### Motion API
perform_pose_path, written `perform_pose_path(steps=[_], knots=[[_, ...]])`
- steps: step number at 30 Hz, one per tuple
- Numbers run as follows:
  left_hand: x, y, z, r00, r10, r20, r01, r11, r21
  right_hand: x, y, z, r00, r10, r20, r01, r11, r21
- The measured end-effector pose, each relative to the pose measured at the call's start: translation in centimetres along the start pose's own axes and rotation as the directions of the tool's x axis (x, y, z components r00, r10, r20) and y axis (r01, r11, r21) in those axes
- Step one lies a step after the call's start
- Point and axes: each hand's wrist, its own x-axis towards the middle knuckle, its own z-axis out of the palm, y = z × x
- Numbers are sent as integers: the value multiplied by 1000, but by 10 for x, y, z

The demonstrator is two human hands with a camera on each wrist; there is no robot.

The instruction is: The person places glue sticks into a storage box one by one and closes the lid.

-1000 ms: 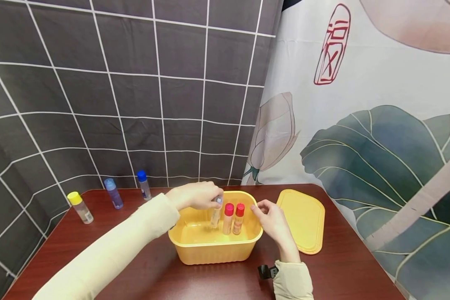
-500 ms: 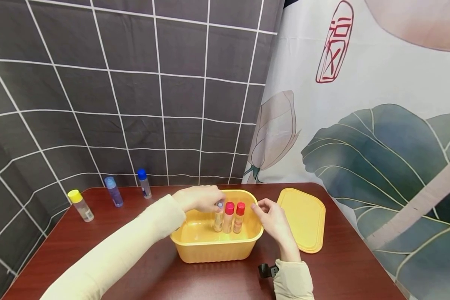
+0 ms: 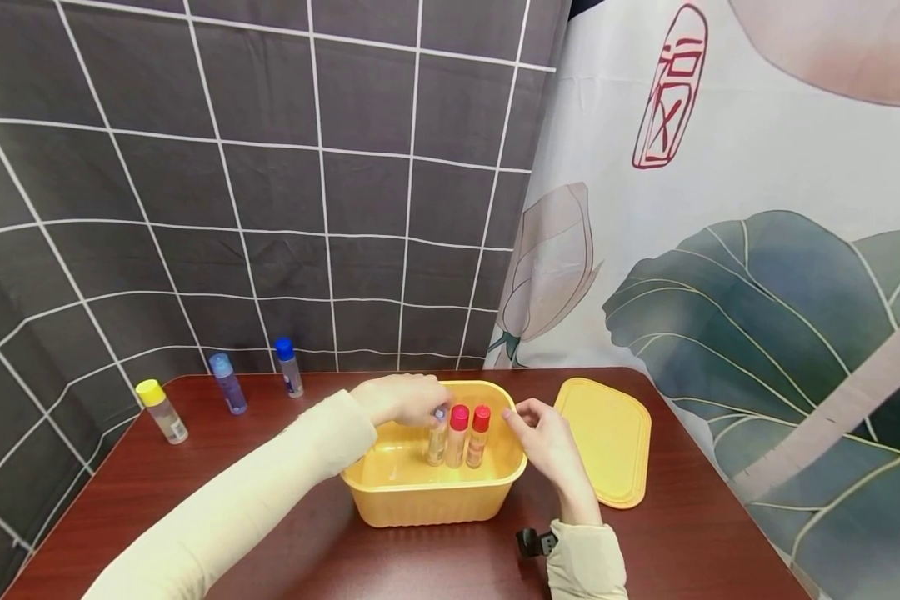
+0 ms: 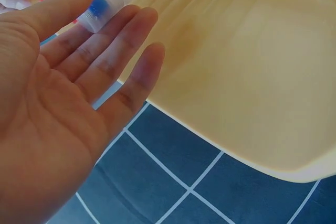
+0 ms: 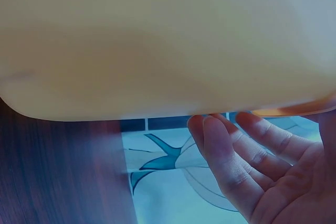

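My left hand [image 3: 405, 398] reaches over the left side of a yellow plastic tub [image 3: 427, 504] and pinches the pale cap of a small clear bottle [image 3: 437, 442]. In the left wrist view, thumb and index finger lie either side of that bottle's translucent cap [image 4: 102, 6]; the other fingers extend loosely. Beside it in the tub stand two small bottles, a pink-capped bottle [image 3: 457, 437] and a red-capped bottle [image 3: 477, 437]. My right hand [image 3: 547, 442] holds the tub's right rim, thumb over the edge. In the right wrist view, the right fingertips [image 5: 215, 124] meet the rim, partly hidden.
A flat yellow lid [image 3: 603, 446] lies right of the tub on the dark red table [image 3: 270, 533]. At the left stand a yellow-capped bottle [image 3: 163, 412], a light-blue-capped bottle [image 3: 228, 385] and a dark-blue-capped bottle [image 3: 290, 371]. Hanging cloths back the table.
The left hand has lowered the clear bottle to upright beside the pink-capped one, moving slightly right. Over the last half second little has moved. The right hand has stayed at the rim.
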Motion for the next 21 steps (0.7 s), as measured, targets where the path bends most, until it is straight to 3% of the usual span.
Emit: perform_pose_path(steps=[21], knots=[[-3,1,-4,998,-44,46,46,997,-55,-1,1,1,1000,-8,-3,8,1000,12]])
